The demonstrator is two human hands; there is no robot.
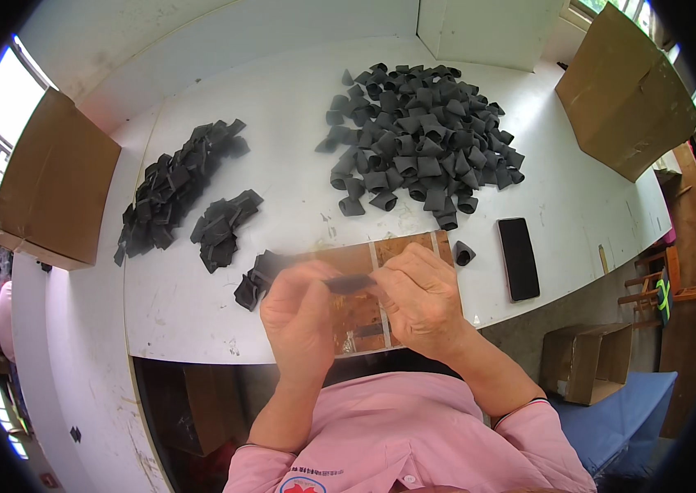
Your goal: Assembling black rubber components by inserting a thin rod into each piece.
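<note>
Over a brown wooden board [419,327] with pale strips, a dark grey fabric-like sleeve [349,284] is stretched between my two hands. My left hand [300,306], slightly blurred, is closed on its left end. The right end is pinched in my right hand [422,294]. Partly hidden behind my left hand is a small stack of flat dark grey pieces [254,281]. A single open-ended grey sleeve [464,255] stands just right of the board.
A large heap of dark grey sleeves [426,131] covers the far middle of the white table [282,164]. Two piles of flattened pieces [175,181] lie to the left. A phone [519,259] is at the right. Cardboard boxes [60,181] stand at both sides.
</note>
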